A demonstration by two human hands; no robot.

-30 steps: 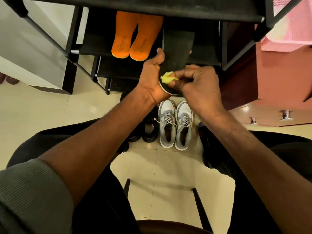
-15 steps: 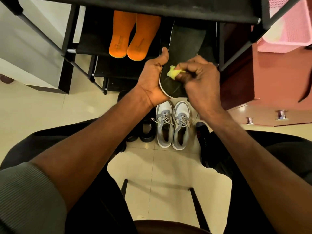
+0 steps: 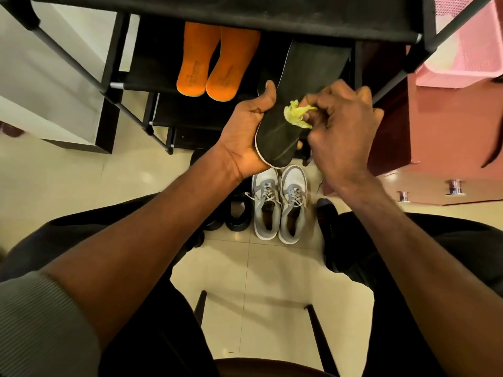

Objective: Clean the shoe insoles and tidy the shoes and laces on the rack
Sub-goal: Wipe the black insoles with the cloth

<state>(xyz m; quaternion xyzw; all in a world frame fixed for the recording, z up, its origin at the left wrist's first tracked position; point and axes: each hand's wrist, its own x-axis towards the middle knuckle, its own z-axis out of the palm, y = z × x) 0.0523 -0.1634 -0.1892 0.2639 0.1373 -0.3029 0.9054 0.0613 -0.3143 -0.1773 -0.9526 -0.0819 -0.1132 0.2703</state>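
My left hand (image 3: 246,131) grips a black insole (image 3: 296,99) by its heel end, thumb on its left edge. The insole's far end reaches under the rack's top shelf. My right hand (image 3: 344,131) pinches a small crumpled yellow cloth (image 3: 295,115) and presses it on the insole's middle. Two orange insoles (image 3: 215,66) lie side by side on a lower shelf of the black shoe rack (image 3: 245,12). A pair of grey and white sneakers (image 3: 279,202) with tied laces stands on the floor below my hands.
Black shoes (image 3: 234,213) stand left of the sneakers and another dark shoe (image 3: 326,213) to their right. A reddish cabinet (image 3: 449,126) is at right, with a pink basket (image 3: 468,50) above it. Chair legs (image 3: 315,338) show below me on the tiled floor (image 3: 68,172).
My right hand with the yellow cloth has moved up the insole, from the heel toward its middle. My left hand keeps its hold on the heel end.
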